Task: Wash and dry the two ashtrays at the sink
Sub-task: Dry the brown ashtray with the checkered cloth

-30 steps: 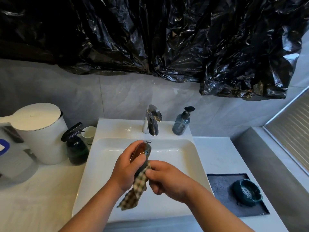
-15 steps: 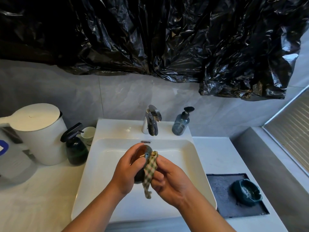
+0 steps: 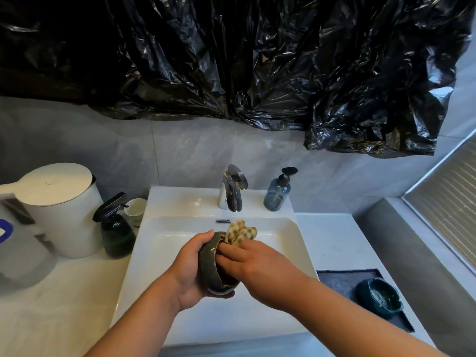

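Over the white sink my left hand grips a dark green glazed ashtray, tipped on its side with its opening facing right. My right hand pushes a checked cloth into the ashtray's bowl; the fingers are inside and partly hidden, and the cloth bunches out above the rim. A second, teal ashtray sits on a dark mat on the counter to the right.
A chrome tap and a blue soap pump bottle stand behind the basin. Left of the sink are a dark spray bottle, a small white cup and a white lidded bin. Black plastic sheeting hangs on the wall above.
The ashtray has been turned so its opening faces right. My right hand moved the cloth from the outside into the bowl, and the hanging cloth end now bunches above the rim.
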Available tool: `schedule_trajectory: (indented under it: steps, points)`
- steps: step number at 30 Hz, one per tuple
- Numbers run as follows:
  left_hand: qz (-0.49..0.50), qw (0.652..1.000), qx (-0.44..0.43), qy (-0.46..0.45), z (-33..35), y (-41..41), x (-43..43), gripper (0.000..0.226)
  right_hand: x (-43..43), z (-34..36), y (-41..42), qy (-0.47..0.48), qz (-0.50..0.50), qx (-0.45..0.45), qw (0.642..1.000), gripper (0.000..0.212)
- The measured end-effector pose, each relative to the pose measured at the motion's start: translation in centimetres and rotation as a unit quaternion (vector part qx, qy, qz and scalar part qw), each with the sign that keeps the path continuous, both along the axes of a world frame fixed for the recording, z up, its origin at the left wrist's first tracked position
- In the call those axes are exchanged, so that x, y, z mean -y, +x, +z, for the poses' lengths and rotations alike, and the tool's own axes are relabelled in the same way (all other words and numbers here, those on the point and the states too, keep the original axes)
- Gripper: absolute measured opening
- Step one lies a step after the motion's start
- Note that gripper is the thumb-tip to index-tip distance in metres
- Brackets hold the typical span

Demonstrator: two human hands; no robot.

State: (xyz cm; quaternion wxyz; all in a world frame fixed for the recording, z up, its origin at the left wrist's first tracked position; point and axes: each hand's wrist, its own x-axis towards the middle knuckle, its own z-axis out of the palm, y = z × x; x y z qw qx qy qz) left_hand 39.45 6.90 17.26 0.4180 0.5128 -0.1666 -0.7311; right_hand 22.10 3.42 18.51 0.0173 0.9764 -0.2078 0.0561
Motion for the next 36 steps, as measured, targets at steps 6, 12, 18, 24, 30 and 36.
schedule_trajectory:
  steps: [6,12,18,24,30,36]
  points:
    - [0.021,0.998,0.045,-0.037,0.0,0.0,0.1,0.046,-0.4,-1.2,0.3,0.002,-0.081,-0.022,0.996,0.047]
    - [0.053,0.990,0.096,-0.086,0.4,-0.7,0.1,0.036,-0.6,0.4,1.4,0.419,-0.236,0.091,0.872,0.022]
    - [0.041,0.966,0.167,-0.194,0.3,-1.0,0.1,0.036,-0.9,0.1,1.1,0.669,-0.267,0.254,0.646,0.031]
    - [0.006,0.932,0.217,-0.290,-1.6,-0.8,-0.3,0.063,-1.1,0.4,1.4,0.777,-0.282,0.446,0.343,0.026]
    - [0.030,0.930,0.211,-0.298,-1.7,-1.0,-0.2,0.059,-1.4,0.3,1.6,0.779,-0.242,0.478,0.324,0.029]
    - [0.042,0.946,0.183,-0.265,-1.6,-0.3,0.0,0.061,-1.9,-0.1,1.0,0.629,-0.248,0.263,0.689,0.027]
